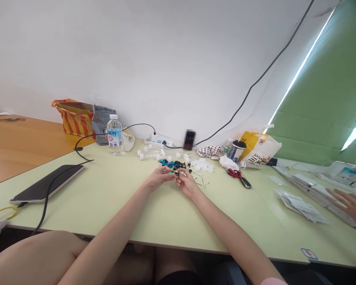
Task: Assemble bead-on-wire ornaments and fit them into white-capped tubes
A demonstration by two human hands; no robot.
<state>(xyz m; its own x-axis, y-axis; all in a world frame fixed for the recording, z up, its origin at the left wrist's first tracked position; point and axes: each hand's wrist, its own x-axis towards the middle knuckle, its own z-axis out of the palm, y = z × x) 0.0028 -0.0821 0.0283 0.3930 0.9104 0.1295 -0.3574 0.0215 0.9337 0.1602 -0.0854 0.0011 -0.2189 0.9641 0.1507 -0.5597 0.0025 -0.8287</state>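
Observation:
My left hand (159, 177) and my right hand (186, 182) meet over the pale green table (130, 206), fingers pinched together on a small dark bead piece with a thin wire (175, 172) between them. Just beyond my fingers lies a heap of blue and black beads (172, 163). Several white caps (202, 166) are scattered behind and to the right. Thin metal pins (204, 183) lie beside my right hand.
A water bottle (114, 134), a striped bag (73, 118), a power strip (159, 140), red-handled scissors (239, 176) and a yellow-white bag (258, 150) stand toward the back. A tablet (47, 183) with a cable lies left. Another person's hand (348, 204) rests on paper packets at right.

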